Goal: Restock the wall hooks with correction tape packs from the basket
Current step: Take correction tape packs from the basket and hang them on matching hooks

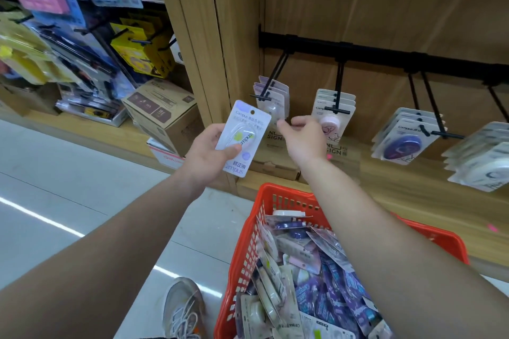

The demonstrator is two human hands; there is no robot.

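Pinching the correction tape pack (pixel 242 137) at its lower half, the left hand (pixel 205 155) holds it near the first hook (pixel 278 70); it seems light, stiff card. Whether the curled fingers (pixel 287 124) of the right hand (pixel 303 137) grip anything, I cannot tell

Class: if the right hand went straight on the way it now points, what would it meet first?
Probably the packs on the leftmost hook, just beyond the right hand; depth is unclear, so it may already touch them. The left hand holds a Campus pack.
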